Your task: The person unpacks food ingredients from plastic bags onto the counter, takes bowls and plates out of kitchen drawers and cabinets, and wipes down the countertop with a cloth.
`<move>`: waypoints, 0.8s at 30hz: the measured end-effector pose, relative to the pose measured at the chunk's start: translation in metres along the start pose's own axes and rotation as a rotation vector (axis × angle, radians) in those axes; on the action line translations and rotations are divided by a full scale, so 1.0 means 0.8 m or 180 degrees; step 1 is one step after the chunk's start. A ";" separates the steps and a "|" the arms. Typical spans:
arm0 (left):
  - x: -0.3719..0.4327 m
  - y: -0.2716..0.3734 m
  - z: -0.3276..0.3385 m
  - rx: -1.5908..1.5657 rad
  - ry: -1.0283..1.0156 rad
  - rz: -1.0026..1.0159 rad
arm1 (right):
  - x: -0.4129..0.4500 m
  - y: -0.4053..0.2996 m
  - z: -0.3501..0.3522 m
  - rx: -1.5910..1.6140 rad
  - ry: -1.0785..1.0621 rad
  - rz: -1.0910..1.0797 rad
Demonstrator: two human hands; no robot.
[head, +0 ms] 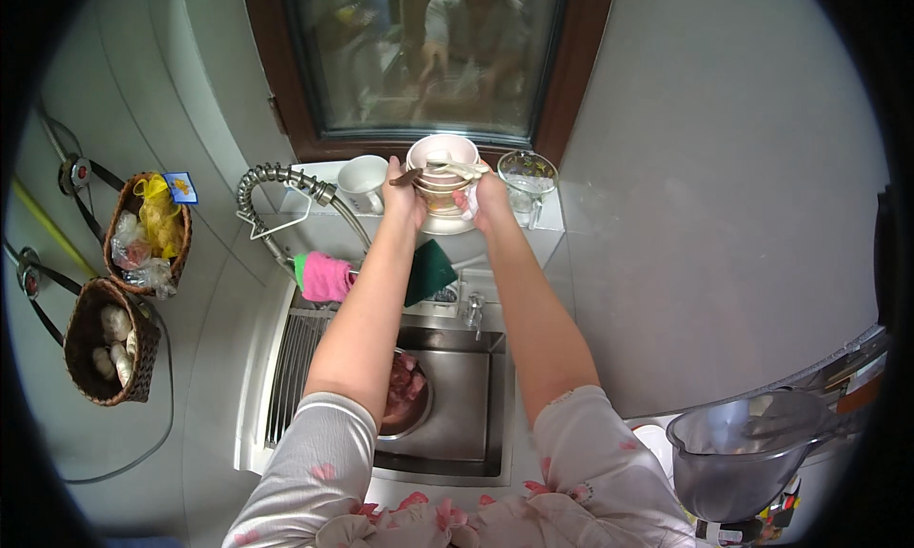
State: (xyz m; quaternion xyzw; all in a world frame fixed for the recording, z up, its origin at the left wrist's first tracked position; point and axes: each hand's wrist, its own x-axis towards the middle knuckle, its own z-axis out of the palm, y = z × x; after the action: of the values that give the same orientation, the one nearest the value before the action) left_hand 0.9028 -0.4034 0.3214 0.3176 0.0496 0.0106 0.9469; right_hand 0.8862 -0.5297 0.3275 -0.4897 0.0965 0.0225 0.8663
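Note:
Both my arms stretch over the sink to a stack of bowls (pixel 443 151) on the ledge below the window. My left hand (pixel 405 198) grips the stack's left side, its thumb by a brown handle (pixel 405 177). At the right side, my right hand (pixel 487 201) holds the stack, with something white, perhaps a cloth (pixel 470 202), at its fingers. Light-coloured spoons (pixel 457 166) lie across the bowls. A plate (pixel 448 224) shows beneath the stack. A white mug (pixel 363 180) stands to the left, and a patterned glass cup (pixel 528 180) to the right.
Below my arms, a bowl of raw meat (pixel 407 394) sits in the steel sink (pixel 460 398). A coiled spring faucet (pixel 271 176), a pink cloth (pixel 325 276) and a green scouring pad (pixel 430 273) are nearby. Wall baskets (pixel 146 348) hang left; a translucent pitcher (pixel 739 469) stands lower right.

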 end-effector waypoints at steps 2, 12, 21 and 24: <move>-0.016 0.003 0.006 -0.0058 -0.0115 -0.0039 | -0.007 -0.006 0.000 0.0017 -0.0053 -0.0182; -0.206 0.062 0.046 0.0488 -0.0925 -0.0379 | -0.246 -0.049 0.050 -0.0254 -0.0043 -0.0879; -0.464 0.126 -0.098 -0.0049 -0.0458 -0.0968 | -0.537 0.077 0.067 -0.0708 -0.0014 -0.0251; -0.550 0.139 -0.156 0.0007 -0.0170 -0.1170 | -0.612 0.126 0.058 -0.1201 -0.0209 0.0002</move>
State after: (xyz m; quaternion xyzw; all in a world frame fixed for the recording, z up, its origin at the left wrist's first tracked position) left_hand 0.4534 -0.2627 0.3275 0.3044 0.0816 -0.1711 0.9335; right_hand 0.3994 -0.4104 0.3584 -0.6424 0.0624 0.0564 0.7618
